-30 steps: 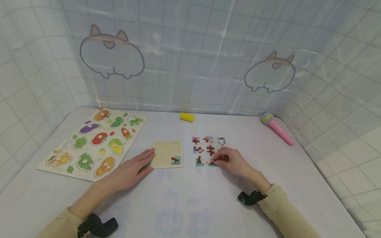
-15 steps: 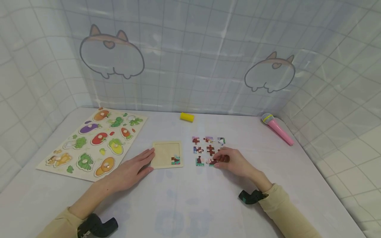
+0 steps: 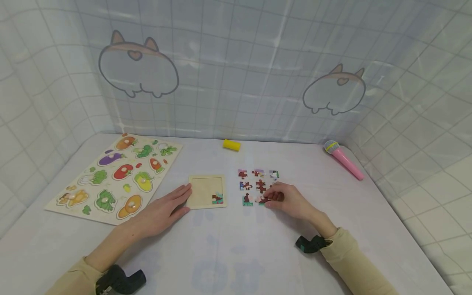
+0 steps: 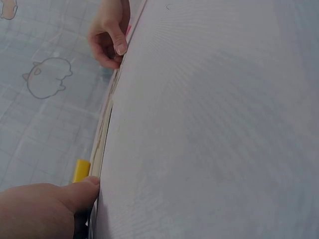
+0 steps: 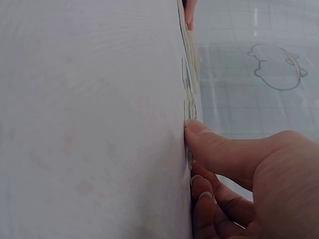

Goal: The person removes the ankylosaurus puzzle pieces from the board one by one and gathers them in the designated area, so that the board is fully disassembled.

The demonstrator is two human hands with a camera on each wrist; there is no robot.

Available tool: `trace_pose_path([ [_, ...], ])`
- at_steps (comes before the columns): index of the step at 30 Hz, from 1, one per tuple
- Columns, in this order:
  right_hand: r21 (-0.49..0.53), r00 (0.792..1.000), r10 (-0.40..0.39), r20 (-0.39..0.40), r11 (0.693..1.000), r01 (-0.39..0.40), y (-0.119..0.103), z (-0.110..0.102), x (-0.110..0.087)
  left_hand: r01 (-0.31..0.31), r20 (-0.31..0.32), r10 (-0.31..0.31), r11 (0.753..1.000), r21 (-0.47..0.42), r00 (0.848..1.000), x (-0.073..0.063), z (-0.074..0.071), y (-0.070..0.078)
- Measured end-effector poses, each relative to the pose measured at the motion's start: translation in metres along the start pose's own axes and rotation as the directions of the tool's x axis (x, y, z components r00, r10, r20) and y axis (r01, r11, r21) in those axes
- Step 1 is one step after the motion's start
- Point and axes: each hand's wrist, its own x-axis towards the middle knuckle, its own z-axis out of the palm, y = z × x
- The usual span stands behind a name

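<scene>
In the head view, my left hand [image 3: 164, 211] lies flat with fairly straight fingers touching the left edge of a shallow wooden puzzle tray [image 3: 197, 190]. One jigsaw piece [image 3: 217, 198] sits in the tray's lower right corner. To the tray's right, several loose jigsaw pieces [image 3: 260, 186] lie in rows. My right hand [image 3: 289, 200] pinches a jigsaw piece [image 3: 262, 201] in the nearest row between thumb and fingers, at table level; its fingers partly hide this piece and another behind it. The right wrist view shows the thumb [image 5: 214, 147] against the piece's edge.
A large vegetable puzzle board [image 3: 123, 172] lies at the left, close by my left forearm. Toward the back stands a yellow cylinder [image 3: 232, 145] on its side. A pink toy microphone [image 3: 343, 159] rests at the back right. Patterned sheeting [image 3: 236, 73] walls the table's rear.
My right hand and wrist have shifted very slightly while the fingers stay at the same jigsaw piece. The left hand and the tray have kept their places.
</scene>
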Motion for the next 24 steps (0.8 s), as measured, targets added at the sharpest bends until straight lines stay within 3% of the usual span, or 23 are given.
trace_pose_path([
  [24,0.027,1.000,-0.017,0.008,1.000,0.016,0.0021,-0.0002,-0.0002,-0.001,-0.002,0.001,1.000,0.005,1.000,-0.0001,-0.0005,0.0006],
])
